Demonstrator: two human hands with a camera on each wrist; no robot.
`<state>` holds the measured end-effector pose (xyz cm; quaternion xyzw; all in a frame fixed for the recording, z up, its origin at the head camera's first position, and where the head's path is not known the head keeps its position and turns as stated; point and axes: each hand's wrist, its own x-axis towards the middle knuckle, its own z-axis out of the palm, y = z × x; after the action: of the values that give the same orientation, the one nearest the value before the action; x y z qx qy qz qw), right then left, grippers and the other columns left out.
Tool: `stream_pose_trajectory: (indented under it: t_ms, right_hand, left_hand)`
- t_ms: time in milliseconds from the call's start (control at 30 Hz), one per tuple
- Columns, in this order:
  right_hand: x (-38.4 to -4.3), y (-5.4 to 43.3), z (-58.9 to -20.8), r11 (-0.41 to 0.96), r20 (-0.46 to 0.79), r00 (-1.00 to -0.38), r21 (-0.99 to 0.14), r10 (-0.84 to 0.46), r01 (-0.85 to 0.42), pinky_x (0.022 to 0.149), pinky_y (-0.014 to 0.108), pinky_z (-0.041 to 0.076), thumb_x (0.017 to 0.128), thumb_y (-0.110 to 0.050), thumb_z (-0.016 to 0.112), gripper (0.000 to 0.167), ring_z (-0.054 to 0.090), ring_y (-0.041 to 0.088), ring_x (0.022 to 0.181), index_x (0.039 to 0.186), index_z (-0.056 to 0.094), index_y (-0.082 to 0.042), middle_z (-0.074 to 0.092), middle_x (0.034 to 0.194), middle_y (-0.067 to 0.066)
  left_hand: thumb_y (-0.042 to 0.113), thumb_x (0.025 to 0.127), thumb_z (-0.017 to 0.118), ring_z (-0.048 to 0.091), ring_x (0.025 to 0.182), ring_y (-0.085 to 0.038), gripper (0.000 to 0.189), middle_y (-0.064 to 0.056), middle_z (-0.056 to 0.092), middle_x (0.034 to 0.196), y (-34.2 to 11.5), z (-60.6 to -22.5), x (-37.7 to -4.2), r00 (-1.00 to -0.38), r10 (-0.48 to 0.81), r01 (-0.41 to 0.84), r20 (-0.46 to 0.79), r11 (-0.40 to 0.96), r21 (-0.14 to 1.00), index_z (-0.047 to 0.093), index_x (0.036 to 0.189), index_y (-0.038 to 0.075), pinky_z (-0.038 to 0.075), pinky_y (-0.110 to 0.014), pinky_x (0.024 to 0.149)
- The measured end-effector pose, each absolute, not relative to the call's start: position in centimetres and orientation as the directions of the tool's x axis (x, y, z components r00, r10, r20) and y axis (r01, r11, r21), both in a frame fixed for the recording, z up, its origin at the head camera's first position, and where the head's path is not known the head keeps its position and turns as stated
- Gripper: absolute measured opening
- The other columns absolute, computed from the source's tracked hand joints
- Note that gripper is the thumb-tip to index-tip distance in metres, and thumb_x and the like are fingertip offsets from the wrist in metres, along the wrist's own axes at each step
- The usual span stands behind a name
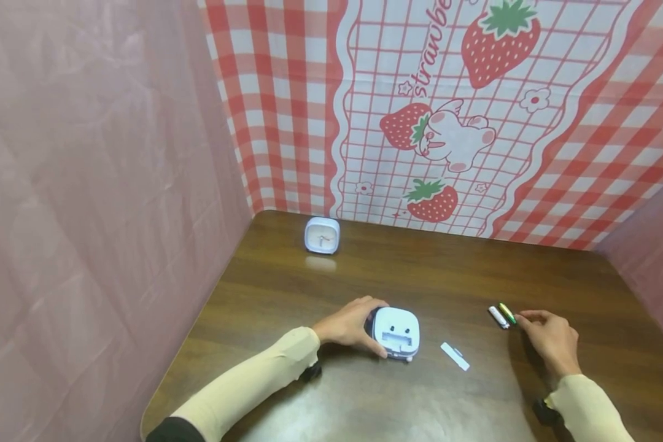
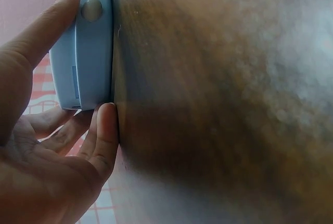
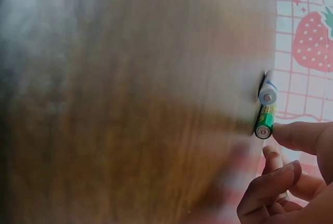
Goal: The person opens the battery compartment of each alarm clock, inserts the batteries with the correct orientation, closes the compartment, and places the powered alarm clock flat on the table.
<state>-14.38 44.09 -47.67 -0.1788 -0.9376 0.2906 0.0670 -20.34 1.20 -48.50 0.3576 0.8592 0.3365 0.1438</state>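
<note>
A white alarm clock (image 1: 396, 325) lies face down, its back up and its battery compartment uncovered. My left hand (image 1: 351, 326) grips this clock from the left, with the thumb along its near edge and the fingers around the far side. In the left wrist view, the clock's side (image 2: 94, 47) sits between thumb and fingers, low over the table. Two small batteries, one white (image 1: 498, 317) and one green (image 1: 507, 314), lie side by side on the right. My right hand (image 1: 550, 339) reaches to the green battery, one fingertip right at its end and the other fingers loosely bent.
A white battery cover (image 1: 455, 356) lies between the clock and the batteries. Farther back stands a second white clock (image 1: 322, 236), facing me. The wooden table (image 1: 420, 264) ends at a strawberry-patterned cloth (image 1: 436, 141), with a pink curtain (image 1: 105, 184) along the left.
</note>
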Motion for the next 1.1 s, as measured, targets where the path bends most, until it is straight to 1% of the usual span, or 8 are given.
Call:
stream_pose_trajectory:
  t_ms: [133,400,633,767,833,900,1000,1100]
  right_hand:
    - [-14.22,44.14,-47.81,0.771,0.030,-0.930,-0.569,0.367,0.286,0.091,0.058,0.036,0.103,-0.036,0.061,0.045,0.052,0.052,0.113,0.115,0.072,0.005,0.069,0.115,0.030]
    - [-14.34,44.25,-47.56,0.783,0.058,-0.936,-0.567,0.347,0.255,0.102,0.066,0.027,0.104,-0.031,0.060,0.040,0.051,0.054,0.114,0.111,0.073,0.006,0.071,0.109,0.029]
    - [-14.14,44.19,-47.72,0.816,0.065,-0.947,-0.528,0.315,0.235,0.087,0.058,0.036,0.098,-0.029,0.067,0.034,0.055,0.053,0.107,0.105,0.076,0.003,0.074,0.103,0.025]
    - [-14.06,44.16,-47.75,0.811,0.072,-0.945,-0.537,0.318,0.232,0.090,0.059,0.034,0.097,-0.028,0.069,0.034,0.056,0.051,0.104,0.102,0.076,0.004,0.074,0.095,0.023]
    - [-14.04,44.15,-47.75,0.804,0.067,-0.942,-0.542,0.330,0.244,0.088,0.056,0.038,0.097,-0.029,0.070,0.034,0.060,0.044,0.095,0.101,0.076,0.004,0.074,0.088,0.019]
    - [-14.03,44.17,-47.76,0.793,0.059,-0.938,-0.553,0.342,0.255,0.081,0.046,0.045,0.096,-0.030,0.071,0.035,0.064,0.034,0.082,0.102,0.075,0.004,0.073,0.082,0.012]
    - [-14.02,44.18,-47.73,0.752,0.044,-0.933,-0.606,0.358,0.260,0.058,0.030,0.052,0.098,-0.029,0.070,0.037,0.064,0.017,0.061,0.107,0.072,0.007,0.072,0.076,0.004]
    - [-13.95,44.16,-47.67,0.696,0.028,-0.928,-0.670,0.372,0.259,0.050,0.027,0.054,0.100,-0.026,0.068,0.039,0.064,0.011,0.054,0.114,0.066,0.010,0.072,0.074,0.002]
  left_hand:
    - [0.046,0.066,0.097,0.052,0.117,-0.010,0.098,0.001,0.058,0.132,1.21,-48.46,-20.32,-0.705,0.709,0.514,-0.007,0.518,0.683,0.051,0.147,0.015,0.045,-0.026,0.101]
    - [0.045,0.066,0.097,0.053,0.120,-0.011,0.097,0.000,0.058,0.133,1.25,-48.46,-20.35,-0.706,0.708,0.520,0.000,0.519,0.679,0.052,0.147,0.015,0.044,-0.027,0.104]
    - [0.045,0.066,0.097,0.053,0.120,-0.011,0.097,0.000,0.058,0.134,1.26,-48.60,-20.34,-0.705,0.710,0.518,-0.007,0.521,0.678,0.052,0.146,0.015,0.044,-0.027,0.104]
    - [0.046,0.066,0.097,0.053,0.120,-0.011,0.097,0.000,0.057,0.134,1.26,-48.64,-20.38,-0.702,0.712,0.522,-0.005,0.520,0.677,0.051,0.147,0.015,0.044,-0.027,0.104]
    - [0.047,0.066,0.097,0.053,0.119,-0.011,0.098,0.001,0.058,0.133,1.27,-48.63,-20.39,-0.700,0.714,0.523,-0.006,0.519,0.676,0.051,0.147,0.015,0.045,-0.027,0.103]
    - [0.047,0.066,0.097,0.053,0.116,-0.010,0.098,0.001,0.058,0.132,1.28,-48.61,-20.39,-0.699,0.715,0.524,-0.005,0.517,0.676,0.052,0.147,0.015,0.045,-0.026,0.101]
    - [0.046,0.066,0.097,0.054,0.111,-0.010,0.097,0.001,0.058,0.129,1.27,-48.56,-20.39,-0.701,0.713,0.523,-0.004,0.518,0.676,0.052,0.146,0.015,0.047,-0.023,0.096]
    - [0.045,0.066,0.097,0.054,0.107,-0.009,0.097,0.002,0.058,0.127,1.29,-48.51,-20.39,-0.703,0.711,0.522,-0.004,0.519,0.677,0.052,0.146,0.015,0.048,-0.022,0.092]
